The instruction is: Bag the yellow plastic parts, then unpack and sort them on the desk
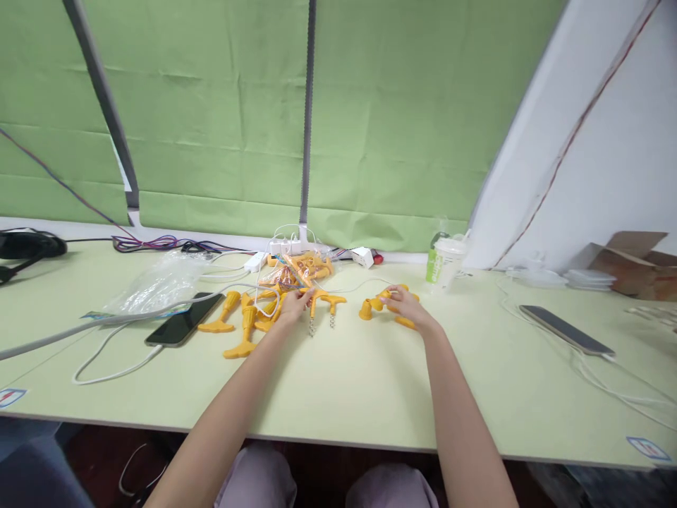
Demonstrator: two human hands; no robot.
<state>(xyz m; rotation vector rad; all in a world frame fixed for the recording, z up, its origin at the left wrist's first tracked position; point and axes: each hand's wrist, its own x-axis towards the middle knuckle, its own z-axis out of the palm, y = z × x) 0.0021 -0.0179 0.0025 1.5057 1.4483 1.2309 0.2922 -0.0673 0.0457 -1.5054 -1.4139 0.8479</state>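
My left hand is closed on the handle of a yellow corkscrew, whose bare metal spiral points down toward the table. Just right of it is a second yellow corkscrew with its spiral uncovered. My right hand pinches a small yellow cap, partly hidden by the fingers. Beside that stands another yellow cap. More yellow pieces lie behind and under my right hand. Left of my left hand are several capped yellow corkscrews, one nearest the front edge.
Plastic-wrapped yellow corkscrews are piled at the back, near a power strip. A charging phone and clear plastic bag lie left. Toward the right are a cup, another phone and a cardboard box.
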